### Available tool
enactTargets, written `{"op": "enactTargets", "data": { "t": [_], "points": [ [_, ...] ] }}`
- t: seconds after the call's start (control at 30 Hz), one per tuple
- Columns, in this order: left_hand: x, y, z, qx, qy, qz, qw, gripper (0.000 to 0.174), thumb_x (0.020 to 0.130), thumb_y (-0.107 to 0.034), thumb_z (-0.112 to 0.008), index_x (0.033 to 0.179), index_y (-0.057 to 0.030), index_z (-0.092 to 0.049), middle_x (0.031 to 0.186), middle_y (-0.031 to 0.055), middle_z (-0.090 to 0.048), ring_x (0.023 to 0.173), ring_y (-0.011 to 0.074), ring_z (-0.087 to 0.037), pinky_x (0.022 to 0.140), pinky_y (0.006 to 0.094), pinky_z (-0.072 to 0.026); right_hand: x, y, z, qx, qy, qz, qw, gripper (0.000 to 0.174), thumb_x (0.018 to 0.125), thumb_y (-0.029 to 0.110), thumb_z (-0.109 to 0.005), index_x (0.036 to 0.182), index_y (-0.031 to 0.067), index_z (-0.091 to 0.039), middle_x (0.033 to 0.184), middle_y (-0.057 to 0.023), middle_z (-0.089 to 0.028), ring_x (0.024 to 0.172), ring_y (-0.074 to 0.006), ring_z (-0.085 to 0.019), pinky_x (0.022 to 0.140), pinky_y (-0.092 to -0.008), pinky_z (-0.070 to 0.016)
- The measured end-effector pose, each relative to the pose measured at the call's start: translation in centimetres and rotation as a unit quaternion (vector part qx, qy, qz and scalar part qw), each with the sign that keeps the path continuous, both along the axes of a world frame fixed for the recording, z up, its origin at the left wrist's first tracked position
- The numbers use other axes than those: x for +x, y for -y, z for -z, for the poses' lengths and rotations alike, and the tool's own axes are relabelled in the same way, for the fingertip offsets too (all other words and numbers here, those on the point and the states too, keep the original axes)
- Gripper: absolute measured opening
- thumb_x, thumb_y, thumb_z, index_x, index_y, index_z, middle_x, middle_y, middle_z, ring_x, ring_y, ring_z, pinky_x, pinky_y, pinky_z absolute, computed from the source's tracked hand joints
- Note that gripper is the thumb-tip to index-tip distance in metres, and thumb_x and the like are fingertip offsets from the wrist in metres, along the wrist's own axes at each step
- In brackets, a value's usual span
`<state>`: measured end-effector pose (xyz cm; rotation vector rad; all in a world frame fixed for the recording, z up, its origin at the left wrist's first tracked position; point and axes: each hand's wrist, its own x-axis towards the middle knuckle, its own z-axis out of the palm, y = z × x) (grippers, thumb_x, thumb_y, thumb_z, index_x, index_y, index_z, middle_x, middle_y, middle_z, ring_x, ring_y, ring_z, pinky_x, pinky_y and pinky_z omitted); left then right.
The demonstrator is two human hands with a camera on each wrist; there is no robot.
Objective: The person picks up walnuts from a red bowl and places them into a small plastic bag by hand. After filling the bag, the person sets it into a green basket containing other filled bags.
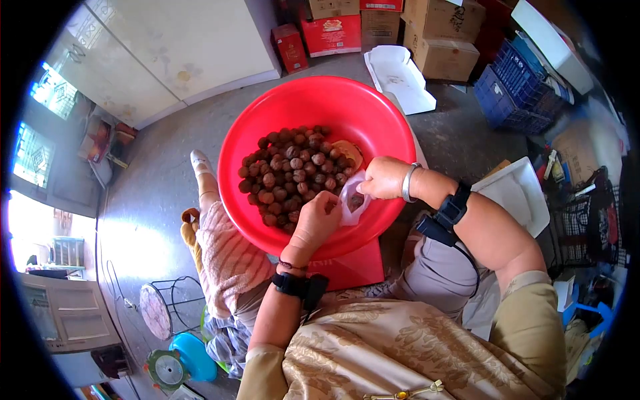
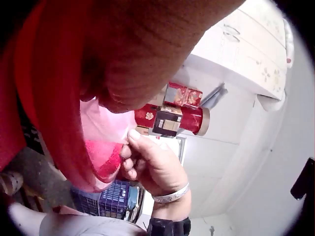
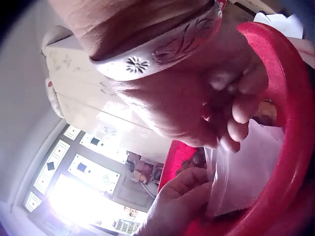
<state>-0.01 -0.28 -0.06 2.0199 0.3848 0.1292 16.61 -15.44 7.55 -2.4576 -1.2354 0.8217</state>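
Observation:
A small clear plastic bag [image 1: 351, 208] hangs between both hands over the near right side of a big red basin [image 1: 373, 107]. My left hand [image 1: 315, 221] pinches one side of its mouth with curled fingers. Opposite it, my right hand [image 1: 387, 179] grips the other side between thumb and fingers. In the right wrist view the bag [image 3: 251, 169] looks milky and its upper edge is stretched between the hands. Something brownish shows through its lower part in the head view. Brown walnuts [image 1: 293, 163] are heaped in the basin, left of the bag.
A tan round thing [image 1: 349, 153] lies beside the walnuts. The basin rests on a red box [image 1: 360, 263] between the person's legs. Around stand a white foam tray [image 1: 400, 80], blue crates [image 1: 513, 93], cardboard boxes [image 1: 443, 57] and a stool [image 1: 157, 312].

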Motion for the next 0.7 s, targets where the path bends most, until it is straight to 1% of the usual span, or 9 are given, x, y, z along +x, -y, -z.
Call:
{"op": "enactTargets", "data": {
  "t": [0.13,0.17,0.2,0.23,0.4,0.47,0.53,0.6,0.7],
  "points": [
    [-0.1,0.1,0.0,0.031,0.041,-0.011,0.999,0.017,0.091,-0.015,-0.066,0.100,0.0001,-0.065,0.082,0.0083,-0.069,0.075,0.0111,-0.063,0.067,0.0298,-0.0526,-0.4,-0.2,-0.3,-0.001,0.087,0.051,0.995,0.033,0.084,0.033,-0.066,0.076,0.0017,-0.071,0.074,-0.0191,-0.069,0.072,-0.0340,-0.068,0.070,-0.0428,-0.0532],
    [-0.1,0.2,-0.1,0.031,0.041,-0.012,0.999,0.017,0.091,-0.015,-0.066,0.100,0.0001,-0.065,0.082,0.0083,-0.069,0.075,0.0111,-0.063,0.067,0.0298,-0.0526,-0.3,-0.2,-0.3,0.006,0.092,0.069,0.993,0.034,0.085,0.033,-0.064,0.083,0.0002,-0.072,0.082,-0.0220,-0.069,0.082,-0.0361,-0.069,0.076,-0.0434,-0.0537],
    [-0.1,0.3,-0.2,0.021,0.057,-0.026,0.998,0.015,0.091,-0.014,-0.067,0.097,0.0000,-0.065,0.078,0.0118,-0.069,0.071,0.0165,-0.065,0.065,0.0308,-0.0529,-0.3,-0.2,-0.2,0.014,0.097,0.086,0.992,0.036,0.086,0.033,-0.063,0.090,-0.0013,-0.073,0.090,-0.0249,-0.070,0.092,-0.0382,-0.069,0.082,-0.0439,-0.0541],
    [-0.1,0.4,-0.4,0.010,0.072,-0.041,0.996,0.013,0.091,-0.013,-0.067,0.095,-0.0001,-0.065,0.074,0.0153,-0.069,0.067,0.0219,-0.068,0.063,0.0319,-0.0532,-0.2,-0.2,-0.2,0.014,0.096,0.086,0.992,0.036,0.086,0.033,-0.063,0.090,-0.0013,-0.073,0.090,-0.0249,-0.070,0.092,-0.0382,-0.069,0.082,-0.0439,-0.0541],
    [-0.5,0.5,-1.7,0.027,0.122,-0.098,0.987,0.013,0.091,-0.014,-0.069,0.093,-0.0010,-0.066,0.072,0.0143,-0.068,0.064,0.0210,-0.066,0.062,0.0314,-0.0527,-0.1,-0.1,-1.8,0.085,0.009,0.033,0.996,0.027,0.081,0.026,-0.062,0.085,0.0022,-0.073,0.087,-0.0240,-0.070,0.085,-0.0388,-0.069,0.079,-0.0458,-0.0541],
    [-0.5,0.5,-1.5,0.024,0.117,-0.112,0.986,0.014,0.091,-0.015,-0.069,0.093,-0.0012,-0.066,0.071,0.0138,-0.067,0.063,0.0204,-0.066,0.062,0.0312,-0.0525,0.2,-0.2,-0.9,0.069,0.027,-0.007,0.997,0.024,0.083,0.025,-0.062,0.083,0.0027,-0.071,0.086,-0.0223,-0.069,0.082,-0.0380,-0.068,0.076,-0.0451,-0.0536],
    [-0.3,0.2,-0.8,0.044,0.064,-0.091,0.993,0.013,0.092,-0.012,-0.066,0.097,0.0001,-0.068,0.072,0.0048,-0.064,0.066,0.0102,-0.058,0.063,0.0274,-0.0504,0.3,-0.4,0.4,0.053,0.045,-0.045,0.997,0.023,0.084,0.024,-0.061,0.081,0.0032,-0.070,0.085,-0.0207,-0.069,0.079,-0.0371,-0.067,0.073,-0.0444,-0.0530],
    [-0.2,0.2,-0.5,0.047,0.052,-0.086,0.994,0.014,0.092,-0.013,-0.066,0.098,0.0001,-0.068,0.072,0.0047,-0.064,0.067,0.0101,-0.059,0.063,0.0273,-0.0506,-0.2,-0.7,1.2,-0.049,0.101,-0.078,0.991,0.025,0.085,0.023,-0.057,0.083,0.0029,-0.070,0.086,-0.0212,-0.069,0.081,-0.0395,-0.066,0.076,-0.0469,-0.0525],
    [-0.2,0.3,-0.9,0.037,0.047,-0.089,0.994,0.016,0.092,-0.014,-0.067,0.100,0.0002,-0.069,0.074,0.0049,-0.065,0.070,0.0100,-0.060,0.066,0.0270,-0.0510,-0.5,-0.5,1.0,-0.016,0.103,-0.061,0.993,0.026,0.085,0.022,-0.054,0.083,0.0028,-0.071,0.087,-0.0217,-0.069,0.083,-0.0405,-0.066,0.077,-0.0486,-0.0519]
  ]
}}
